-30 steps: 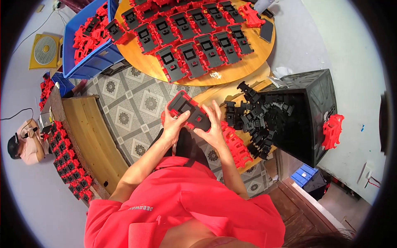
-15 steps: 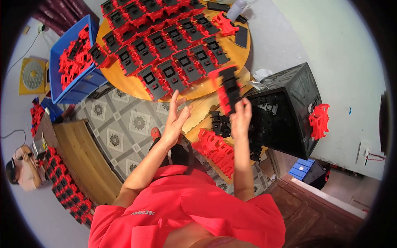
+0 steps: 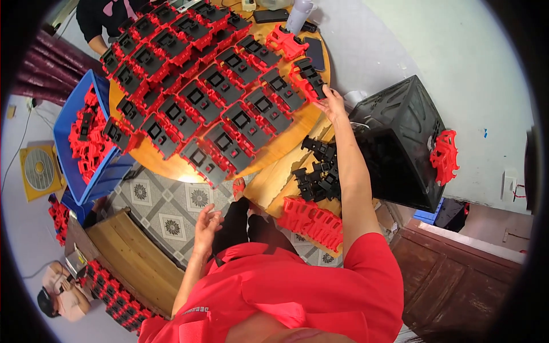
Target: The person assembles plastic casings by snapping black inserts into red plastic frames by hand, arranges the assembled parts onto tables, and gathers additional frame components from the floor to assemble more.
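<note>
My right hand [image 3: 331, 102] reaches out to the right edge of the round wooden table [image 3: 289, 142] and grips a red-and-black assembled part [image 3: 307, 76] at the end of a row. Several rows of the same red-and-black parts [image 3: 217, 108] cover the tabletop. My left hand [image 3: 206, 224] hangs low above the tiled floor, fingers apart and holding nothing. A pile of black pieces [image 3: 317, 171] and a row of red frames [image 3: 311, 222] lie on a wooden board close to my right arm.
A blue crate [image 3: 73, 120] of red parts stands left of the table. A black bin [image 3: 400, 143] sits to the right with a red piece [image 3: 445, 155] on its edge. Another person in black [image 3: 103, 17] sits at the far side. A wooden bench [image 3: 128, 260] with more parts is lower left.
A second ago both hands held one red-and-black part near my lap. My right hand has carried it up to the table's right edge, and my left hand has let go and dropped down.
</note>
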`<state>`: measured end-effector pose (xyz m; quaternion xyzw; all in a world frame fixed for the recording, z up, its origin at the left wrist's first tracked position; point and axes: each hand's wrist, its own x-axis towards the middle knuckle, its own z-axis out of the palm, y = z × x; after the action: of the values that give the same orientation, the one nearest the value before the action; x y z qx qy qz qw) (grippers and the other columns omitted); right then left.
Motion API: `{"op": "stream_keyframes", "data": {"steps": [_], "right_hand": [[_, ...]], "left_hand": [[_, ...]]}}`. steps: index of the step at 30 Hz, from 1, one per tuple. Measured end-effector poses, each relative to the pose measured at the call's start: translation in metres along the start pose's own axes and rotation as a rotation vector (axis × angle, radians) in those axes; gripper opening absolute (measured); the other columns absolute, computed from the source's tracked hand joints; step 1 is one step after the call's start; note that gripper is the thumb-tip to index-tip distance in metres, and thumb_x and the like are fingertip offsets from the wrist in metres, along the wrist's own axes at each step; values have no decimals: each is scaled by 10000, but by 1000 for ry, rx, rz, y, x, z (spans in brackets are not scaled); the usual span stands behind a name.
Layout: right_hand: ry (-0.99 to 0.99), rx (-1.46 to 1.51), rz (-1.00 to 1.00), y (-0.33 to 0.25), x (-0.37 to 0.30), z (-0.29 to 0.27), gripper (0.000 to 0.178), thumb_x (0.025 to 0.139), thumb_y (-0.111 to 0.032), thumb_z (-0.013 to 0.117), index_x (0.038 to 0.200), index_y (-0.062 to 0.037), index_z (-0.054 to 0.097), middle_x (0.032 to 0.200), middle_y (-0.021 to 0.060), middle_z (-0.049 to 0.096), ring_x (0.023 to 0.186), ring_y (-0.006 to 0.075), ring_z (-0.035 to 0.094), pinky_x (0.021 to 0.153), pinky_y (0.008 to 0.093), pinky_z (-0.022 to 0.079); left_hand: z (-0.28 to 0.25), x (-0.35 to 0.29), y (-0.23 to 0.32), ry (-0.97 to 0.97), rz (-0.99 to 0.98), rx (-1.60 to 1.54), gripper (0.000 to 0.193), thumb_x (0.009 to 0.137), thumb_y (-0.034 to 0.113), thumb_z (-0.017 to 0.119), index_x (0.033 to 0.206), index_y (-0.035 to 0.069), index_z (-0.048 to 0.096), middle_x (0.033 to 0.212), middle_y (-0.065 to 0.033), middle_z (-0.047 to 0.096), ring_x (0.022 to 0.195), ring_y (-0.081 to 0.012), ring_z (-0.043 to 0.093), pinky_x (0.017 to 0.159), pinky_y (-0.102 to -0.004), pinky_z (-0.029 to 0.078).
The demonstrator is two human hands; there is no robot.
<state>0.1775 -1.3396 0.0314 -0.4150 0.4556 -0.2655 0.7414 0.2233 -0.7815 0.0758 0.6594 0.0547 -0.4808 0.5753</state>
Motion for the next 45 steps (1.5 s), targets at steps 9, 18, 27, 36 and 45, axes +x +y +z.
{"op": "stream_keyframes", "data": {"steps": [9, 18, 27, 36, 45], "right_hand": [[-4, -102, 18, 14, 19, 19, 510, 829, -400, 730, 1205, -108, 545, 1025, 66, 617, 778, 186, 610, 713, 340, 523], [17, -371, -102, 20, -127, -59, 364, 947, -306, 582, 1140, 1, 609, 1019, 105, 673, 892, 203, 662, 786, 323, 526], [198, -1433, 193, 208, -322, -294, 219, 802, -241, 679, 868, -32, 685, 821, 168, 682, 758, 313, 667, 701, 398, 521], [-19, -1284, -293, 281, -347, -217, 479, 783, -226, 724, 1210, -83, 561, 1095, 163, 619, 1035, 337, 564, 903, 406, 455], [-63, -1299, -182, 300, -320, -222, 399, 712, -227, 777, 1044, -90, 604, 1032, 121, 641, 981, 326, 567, 873, 399, 451]], "left_hand": [[-6, 34, 22, -120, -45, 50, 449, 946, 220, 597, 1355, 122, 441, 1169, -57, 580, 1029, -189, 586, 854, -318, 467], [5, 40, 28, -124, -2, 167, 458, 946, 212, 594, 1358, 86, 440, 1190, -109, 579, 1033, -190, 585, 835, -307, 476], [89, 72, -74, -346, -11, 446, 470, 925, 180, 613, 1351, 73, 445, 1145, -115, 606, 1014, -182, 582, 885, -296, 453], [230, 119, -253, -238, -73, 512, 930, 655, 417, 862, 1336, 8, 378, 1243, -207, 567, 1138, -275, 573, 961, -376, 463], [192, 108, -224, 110, 212, 271, 756, 688, 198, 861, 1263, 10, 408, 1173, -155, 594, 1045, -239, 604, 899, -393, 504]]}}
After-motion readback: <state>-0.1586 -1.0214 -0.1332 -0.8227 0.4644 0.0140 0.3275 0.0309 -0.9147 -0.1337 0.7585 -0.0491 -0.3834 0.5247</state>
